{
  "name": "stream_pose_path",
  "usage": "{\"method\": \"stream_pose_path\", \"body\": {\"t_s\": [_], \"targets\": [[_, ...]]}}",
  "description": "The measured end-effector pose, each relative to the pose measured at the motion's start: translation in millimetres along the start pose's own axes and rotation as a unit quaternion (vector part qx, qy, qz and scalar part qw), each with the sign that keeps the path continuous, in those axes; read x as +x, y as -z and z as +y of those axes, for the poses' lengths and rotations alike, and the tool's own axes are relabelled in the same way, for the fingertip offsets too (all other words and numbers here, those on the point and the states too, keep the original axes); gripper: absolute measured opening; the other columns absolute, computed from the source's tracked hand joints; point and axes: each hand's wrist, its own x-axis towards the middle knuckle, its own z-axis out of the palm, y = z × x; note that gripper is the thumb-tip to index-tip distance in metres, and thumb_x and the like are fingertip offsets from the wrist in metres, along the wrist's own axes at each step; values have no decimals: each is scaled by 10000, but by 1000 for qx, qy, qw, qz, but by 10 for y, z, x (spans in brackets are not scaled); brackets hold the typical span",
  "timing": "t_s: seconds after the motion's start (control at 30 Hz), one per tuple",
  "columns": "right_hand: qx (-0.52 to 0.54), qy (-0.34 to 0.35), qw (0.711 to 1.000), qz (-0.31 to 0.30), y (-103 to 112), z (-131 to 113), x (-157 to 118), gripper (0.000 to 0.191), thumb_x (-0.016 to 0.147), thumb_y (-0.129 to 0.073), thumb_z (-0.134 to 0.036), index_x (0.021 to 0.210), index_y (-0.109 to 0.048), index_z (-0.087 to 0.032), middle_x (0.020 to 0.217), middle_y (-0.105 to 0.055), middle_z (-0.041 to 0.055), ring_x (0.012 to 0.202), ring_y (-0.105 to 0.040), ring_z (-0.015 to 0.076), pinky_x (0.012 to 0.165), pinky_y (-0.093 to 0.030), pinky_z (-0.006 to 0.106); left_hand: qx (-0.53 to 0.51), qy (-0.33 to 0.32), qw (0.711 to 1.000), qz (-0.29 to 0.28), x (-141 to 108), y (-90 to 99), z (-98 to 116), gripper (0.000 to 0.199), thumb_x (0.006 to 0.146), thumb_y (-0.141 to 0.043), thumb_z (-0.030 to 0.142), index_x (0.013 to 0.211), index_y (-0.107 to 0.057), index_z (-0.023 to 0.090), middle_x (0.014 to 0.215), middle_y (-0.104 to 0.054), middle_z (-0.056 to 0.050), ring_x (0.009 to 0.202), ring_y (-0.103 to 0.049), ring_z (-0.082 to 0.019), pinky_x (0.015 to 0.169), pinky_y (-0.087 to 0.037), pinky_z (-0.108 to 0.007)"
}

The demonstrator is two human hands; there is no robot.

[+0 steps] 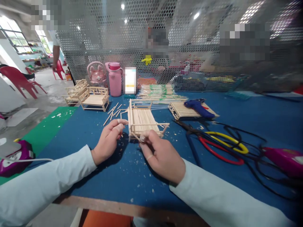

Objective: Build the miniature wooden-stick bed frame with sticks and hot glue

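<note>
A small wooden stick frame (pixel 144 118) with a slatted seat stands on the blue table in front of me. My right hand (pixel 161 154) is at its near edge, thumb and fingers pinched around a thin stick (pixel 135 136) by the front rail. Beside the frame's left side is my left hand (pixel 110 137), its fingers curled and thumb near the index fingertip; whether anything is between them is too small to tell. Loose short sticks (pixel 115 112) lie just beyond the left hand.
Finished small benches (pixel 94 98) stand at the back left. At the right, a blue glue gun (pixel 200 107) rests on another stick piece (pixel 182 110), near red-and-yellow-handled scissors (pixel 222 145) and black cables. A pink flask (pixel 115 78), a lit phone (pixel 130 80) and stick bundles (pixel 157 91) line the mesh.
</note>
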Motion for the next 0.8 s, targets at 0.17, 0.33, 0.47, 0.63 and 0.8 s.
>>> {"method": "stream_pose_path", "body": {"t_s": [0.17, 0.33, 0.47, 0.63, 0.8], "targets": [[-15, 71, 996, 60, 155, 10, 11, 168, 810, -451, -109, 867, -576, -207, 746, -690, 15, 659, -650, 142, 618, -477, 237, 132, -149, 980, 10, -140, 72, 84, 171, 871, -458, 266, 958, -576, 177, 775, -572, -8, 666, -508, -125, 614, -417, -244], [-11, 159, 987, 31, 206, -15, -14, 195, 802, -450, -89, 847, -608, -195, 738, -699, 27, 660, -650, 137, 615, -498, 233, 322, -266, 890, -181, -300, 68, 169, 200, 905, -470, 267, 1038, -584, 170, 896, -661, -52, 796, -594, -149, 729, -460, -258], [-28, 169, 985, -2, 191, -71, -118, 189, 837, -450, -109, 865, -621, -183, 787, -722, 60, 718, -682, 165, 649, -533, 259, 393, -246, 851, -244, -301, 40, 142, 256, 942, -387, 288, 973, -612, 172, 836, -678, -57, 771, -622, -167, 702, -468, -267], [-135, 55, 983, 114, 481, 113, -269, 130, 851, -544, -276, 942, -613, -214, 796, -721, 42, 652, -673, 163, 614, -531, 256, 353, -143, 887, -260, -257, 12, 119, 253, 928, -382, 293, 880, -607, 188, 748, -663, -22, 668, -608, -146, 619, -447, -234], [-258, -179, 949, 35, 877, 541, -417, 333, 854, -461, -453, 629, -561, -228, 493, -580, -6, 443, -556, 175, 448, -403, 285, 295, -142, 894, -305, -212, -19, 83, 268, 918, -388, 303, 891, -630, 188, 771, -675, -29, 686, -613, -145, 645, -440, -228]]}}
